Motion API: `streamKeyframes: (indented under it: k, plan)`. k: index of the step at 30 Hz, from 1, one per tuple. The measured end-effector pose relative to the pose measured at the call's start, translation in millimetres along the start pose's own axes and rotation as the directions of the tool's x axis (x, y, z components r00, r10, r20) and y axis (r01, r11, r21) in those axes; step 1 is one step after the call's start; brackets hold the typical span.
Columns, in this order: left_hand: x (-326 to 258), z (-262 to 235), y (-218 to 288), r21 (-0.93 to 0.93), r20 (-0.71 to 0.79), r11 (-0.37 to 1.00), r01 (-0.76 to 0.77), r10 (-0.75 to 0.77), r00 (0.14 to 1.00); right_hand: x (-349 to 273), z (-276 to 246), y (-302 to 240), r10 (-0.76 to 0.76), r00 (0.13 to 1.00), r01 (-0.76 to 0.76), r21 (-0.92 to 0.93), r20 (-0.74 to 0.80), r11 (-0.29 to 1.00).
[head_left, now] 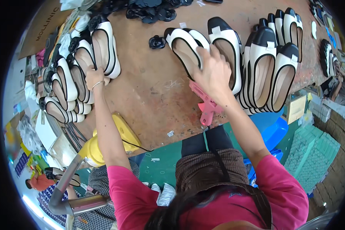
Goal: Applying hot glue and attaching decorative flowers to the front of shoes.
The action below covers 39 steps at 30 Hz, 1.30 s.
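Note:
My left hand is closed round the heel end of a white flat shoe with black trim and a black flower on its toe. That shoe lies among several like it at the left of the table. My right hand bends over another white flat shoe with a black toe, its thumb and fingers at the shoe's side edge; some fingertips are hidden. Just below that hand lies a pink glue gun. A black-capped flat shoe with a pale tab stands to its right.
Several black-capped flats line the right table edge. Black fabric flowers are heaped at the far side, and a single flower lies nearer. A yellow machine part with a metal pipe sits by the near left edge, with a dark cable.

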<state>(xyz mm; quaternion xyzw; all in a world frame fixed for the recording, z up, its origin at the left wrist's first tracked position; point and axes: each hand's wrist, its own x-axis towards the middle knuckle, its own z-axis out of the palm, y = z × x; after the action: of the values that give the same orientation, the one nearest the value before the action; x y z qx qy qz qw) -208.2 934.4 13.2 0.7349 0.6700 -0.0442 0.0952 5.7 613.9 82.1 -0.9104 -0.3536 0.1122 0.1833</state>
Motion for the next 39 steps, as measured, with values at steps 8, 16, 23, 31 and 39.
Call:
streamKeyframes:
  k: [8, 16, 23, 31, 39]
  plan:
    - [-246, -17, 74, -0.876, 0.386, -0.142, 0.461, 0.366, 0.847, -62, -32, -20, -0.086, 0.996, 0.073, 0.619, -0.009, 0.782]
    - [-262, 0, -3, -0.866, 0.5, 0.013, 0.5, 0.033, 0.865, -86, -33, 55, 0.062, 0.991, -0.043, 0.157, -0.116, 0.987]
    - [-286, 78, -67, -0.838, 0.345, 0.412, 0.358, -0.109, 0.932, -59, -6, 71, -0.129, 0.992, 0.127, -0.265, 0.011, 0.956]
    - [-301, 73, -64, -0.868, 0.458, -0.26, 0.422, -0.097, 0.884, -54, -28, 64, -0.175, 0.953, 0.209, 0.119, -0.246, 0.971]
    - [-321, 28, -87, -0.954, 0.237, 0.116, 0.276, -0.272, 0.932, -125, 4, -11, -0.585, 0.805, 0.59, 0.239, -0.099, 0.771]
